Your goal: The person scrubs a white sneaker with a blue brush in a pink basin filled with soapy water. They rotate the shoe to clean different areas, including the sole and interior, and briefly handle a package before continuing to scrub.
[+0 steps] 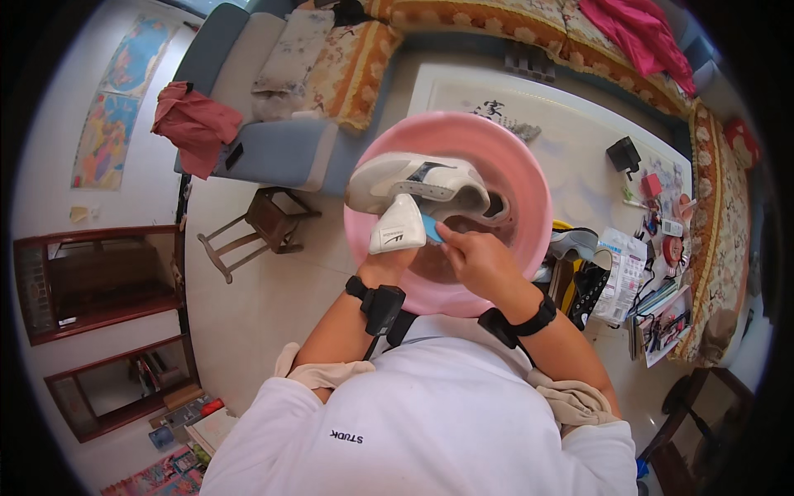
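A white sneaker (pixel 406 177) with a dark side stripe is held on its side over a pink plastic basin (pixel 533 186). Its tongue (pixel 400 226), bearing a small label, is pulled out towards me. My left hand (pixel 386 266) grips the shoe by the tongue, most of its fingers hidden behind it. In my right hand (pixel 481 257) is a blue-handled brush (pixel 431 228), held against the tongue's edge; its bristles are mostly hidden. Murky water (pixel 434 263) lies in the basin below. A dark-lined shoe opening (pixel 496 206) shows behind the sneaker; whether it belongs to a second shoe I cannot tell.
Right of the basin stand a grey sneaker (pixel 574 242), a black shoe (pixel 589 288) and a white printed bag (pixel 620 273). Beyond is a low white table (pixel 570 155) with small items. A wooden stool (pixel 267 223) is at the left, near a blue-grey sofa (pixel 279 152).
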A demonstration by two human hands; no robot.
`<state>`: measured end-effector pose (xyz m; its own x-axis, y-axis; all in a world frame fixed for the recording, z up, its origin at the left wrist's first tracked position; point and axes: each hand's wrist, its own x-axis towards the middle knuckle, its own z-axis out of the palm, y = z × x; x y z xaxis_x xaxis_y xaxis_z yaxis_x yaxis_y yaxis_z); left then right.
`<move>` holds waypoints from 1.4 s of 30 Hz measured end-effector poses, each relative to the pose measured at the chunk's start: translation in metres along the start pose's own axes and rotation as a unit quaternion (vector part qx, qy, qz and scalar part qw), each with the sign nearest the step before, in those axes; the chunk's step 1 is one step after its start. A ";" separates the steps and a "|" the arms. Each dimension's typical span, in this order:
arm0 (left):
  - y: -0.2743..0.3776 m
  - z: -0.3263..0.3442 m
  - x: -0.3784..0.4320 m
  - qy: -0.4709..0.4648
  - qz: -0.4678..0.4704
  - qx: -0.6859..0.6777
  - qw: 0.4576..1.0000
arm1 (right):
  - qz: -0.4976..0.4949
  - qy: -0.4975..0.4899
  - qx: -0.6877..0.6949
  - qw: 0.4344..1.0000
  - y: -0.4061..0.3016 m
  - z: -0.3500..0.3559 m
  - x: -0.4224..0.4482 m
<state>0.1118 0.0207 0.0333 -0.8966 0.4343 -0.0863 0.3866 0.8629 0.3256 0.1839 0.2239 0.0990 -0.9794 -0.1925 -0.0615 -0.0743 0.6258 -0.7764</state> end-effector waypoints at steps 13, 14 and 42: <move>-0.012 0.019 -0.005 0.098 -0.001 -0.108 0.989 | 0.041 0.009 -0.067 0.997 0.031 0.010 0.012; -0.020 0.027 -0.007 0.098 0.007 -0.089 0.991 | 0.018 0.010 -0.067 0.998 0.014 0.013 0.007; 0.045 0.007 -0.010 0.153 -0.029 -0.355 0.922 | 0.061 -0.005 -0.088 0.994 0.020 0.000 0.001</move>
<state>0.1394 0.0572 0.0420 -0.9723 0.2055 0.1109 0.1942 0.4478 0.8728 0.1810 0.2360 0.0835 -0.9811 -0.1145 -0.1557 0.0121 0.7677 -0.6407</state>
